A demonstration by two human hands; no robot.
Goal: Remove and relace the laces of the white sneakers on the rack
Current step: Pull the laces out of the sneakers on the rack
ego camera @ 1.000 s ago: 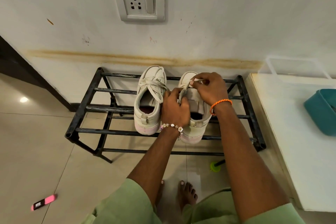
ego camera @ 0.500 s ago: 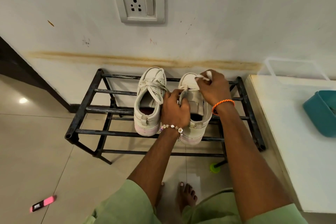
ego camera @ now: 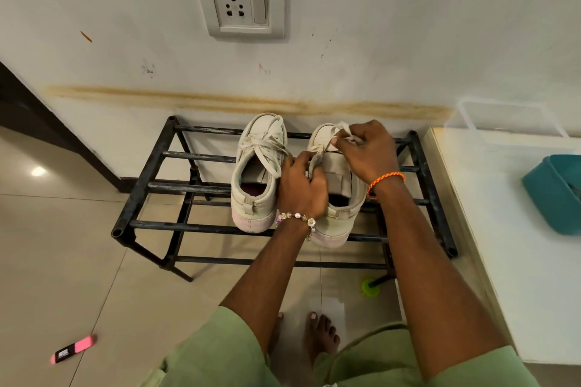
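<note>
Two white sneakers sit side by side on the top bars of a black metal shoe rack (ego camera: 151, 188) pushed up against the wall, heels pointing toward the person, toes toward the wall. The left sneaker (ego camera: 256, 173) is fully laced, with its laces crossing over the tongue and hanging a bit loose. The right sneaker (ego camera: 333, 198) is the one being worked on. The left hand (ego camera: 300, 188) is curled around the inner side of that shoe's upper near the eyelets, thumb and fingers gripping the edge, with a beaded bracelet (ego camera: 297, 218) on the wrist. The right hand (ego camera: 366, 151) is up near the toe end, fingers pinching a bit of the white lace (ego camera: 341, 129) that sticks up just above the fingertips; there's an orange thread band (ego camera: 385, 181) on that wrist. Can't really tell how much of the lace is through the eyelets since both hands cover most of the front of the shoe. On the wall above there's a socket and switch plate (ego camera: 240, 1). To the right is a white surface (ego camera: 518, 261) with a teal tub (ego camera: 553, 195) at the edge of view, well apart from the rack. A pink marker-looking thing (ego camera: 74, 349) lies on the tile floor at lower left, and a small green cap (ego camera: 369, 287) sits on the floor under the rack's right end.
</note>
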